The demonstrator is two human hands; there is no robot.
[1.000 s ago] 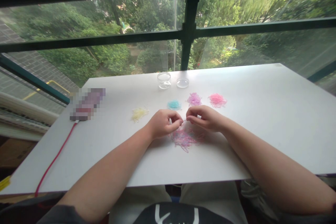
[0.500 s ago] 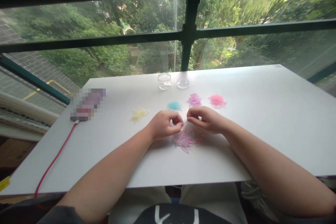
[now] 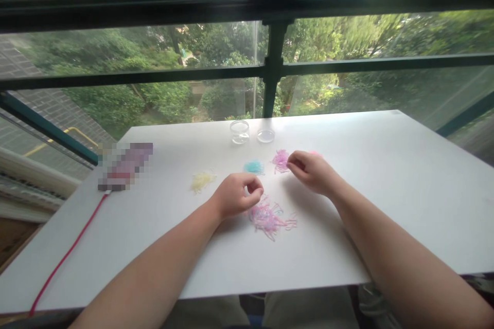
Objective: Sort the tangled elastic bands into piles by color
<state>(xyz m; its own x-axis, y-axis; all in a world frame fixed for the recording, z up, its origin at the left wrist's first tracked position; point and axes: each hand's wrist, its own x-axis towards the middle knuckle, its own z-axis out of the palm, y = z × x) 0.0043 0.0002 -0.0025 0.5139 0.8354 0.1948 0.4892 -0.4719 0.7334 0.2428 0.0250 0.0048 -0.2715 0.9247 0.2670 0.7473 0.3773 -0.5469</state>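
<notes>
Thumb and forefinger of my left hand (image 3: 237,195) are pinched together at the upper left edge of a mixed pile of thin pink, purple and bluish strands (image 3: 266,218), perhaps small rubber bands. What they hold, if anything, is too small to make out. My right hand (image 3: 311,170), also closed in a pinch, hovers at the right side of a purple pile of strands (image 3: 280,160); its fingertips hide any held piece. Behind that hand a pink pile (image 3: 315,154) is mostly covered. A blue pile (image 3: 253,166) and a pale yellow pile (image 3: 201,181) lie to the left.
A clear round jar (image 3: 240,132) and a clear shallow lid (image 3: 266,136) stand near the back edge of the white table (image 3: 146,247). At the left lies a blurred-out device (image 3: 127,167) with a red cable (image 3: 73,247). Window frames rise behind the table.
My hands, which were close together with a thin pink strand between them, have moved apart. The right went up and right towards the purple and pink piles. The view has tilted upward.
</notes>
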